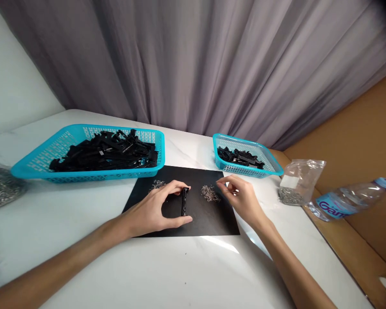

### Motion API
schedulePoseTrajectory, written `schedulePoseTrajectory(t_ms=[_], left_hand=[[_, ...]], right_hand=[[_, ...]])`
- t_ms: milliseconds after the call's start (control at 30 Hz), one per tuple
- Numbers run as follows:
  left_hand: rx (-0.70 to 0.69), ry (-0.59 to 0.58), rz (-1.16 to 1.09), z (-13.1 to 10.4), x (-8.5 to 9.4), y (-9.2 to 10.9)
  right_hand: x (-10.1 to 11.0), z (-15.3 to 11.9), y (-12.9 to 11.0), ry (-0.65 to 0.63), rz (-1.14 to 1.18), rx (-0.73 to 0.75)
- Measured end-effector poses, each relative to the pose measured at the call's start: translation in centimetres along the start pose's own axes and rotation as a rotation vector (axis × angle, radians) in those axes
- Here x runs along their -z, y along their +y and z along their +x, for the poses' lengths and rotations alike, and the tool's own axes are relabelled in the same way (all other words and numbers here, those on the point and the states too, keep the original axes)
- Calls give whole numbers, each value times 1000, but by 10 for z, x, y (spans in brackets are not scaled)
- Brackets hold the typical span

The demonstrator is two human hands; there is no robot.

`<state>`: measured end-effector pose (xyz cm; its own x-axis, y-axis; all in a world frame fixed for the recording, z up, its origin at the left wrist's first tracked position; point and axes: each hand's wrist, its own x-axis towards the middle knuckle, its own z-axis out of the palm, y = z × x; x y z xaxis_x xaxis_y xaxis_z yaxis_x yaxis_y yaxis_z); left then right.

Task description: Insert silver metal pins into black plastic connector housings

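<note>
A person seated at a white marbled counter (122,274) grips a slim black part (185,202) between the thumb and fingers of the left hand (152,210), the piece standing lengthwise between the fingertips above a black mat (212,223). The right hand (242,195) hovers over the mat's right edge, its fingers curled inward just beside a loose heap of small metal pieces (209,193); from where I stand, I cannot tell whether the tips meet or have anything between them. A second, partly hidden heap of silvery pieces (157,184) lies on the mat beyond the left hand.

Behind the mat, to the left, a large blue basket (93,174) is piled with black plastic pieces (116,148), while a smaller blue basket (270,158) to the right carries a lower load of dark parts (239,157). Near the smaller basket, a clear bag (292,184) with a white label contains small metal bits, just beside a blue-capped plastic bottle (347,199). Another bag of metal pieces (3,186) sits at far left, cut off at the edge of view. Grey curtains (180,64) hang behind the counter.
</note>
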<state>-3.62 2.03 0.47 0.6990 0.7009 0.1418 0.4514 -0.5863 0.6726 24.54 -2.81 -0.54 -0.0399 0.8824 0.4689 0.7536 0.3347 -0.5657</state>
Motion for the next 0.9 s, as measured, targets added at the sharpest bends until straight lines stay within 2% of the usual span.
schedulePoseTrajectory(t_ms=[267, 400, 633, 900], left_hand=[[-13, -14, -16, 2, -2, 4], [-41, -7, -51, 1, -6, 5], [-203, 138, -40, -2, -11, 3], [-259, 163, -99, 3, -13, 5]], right_hand=[[-21, -4, -26, -175, 269, 11], [-22, -5, -34, -97, 275, -40], [-18, -7, -47, -49, 156, 114], [-12, -8, -51, 32, 157, 103]])
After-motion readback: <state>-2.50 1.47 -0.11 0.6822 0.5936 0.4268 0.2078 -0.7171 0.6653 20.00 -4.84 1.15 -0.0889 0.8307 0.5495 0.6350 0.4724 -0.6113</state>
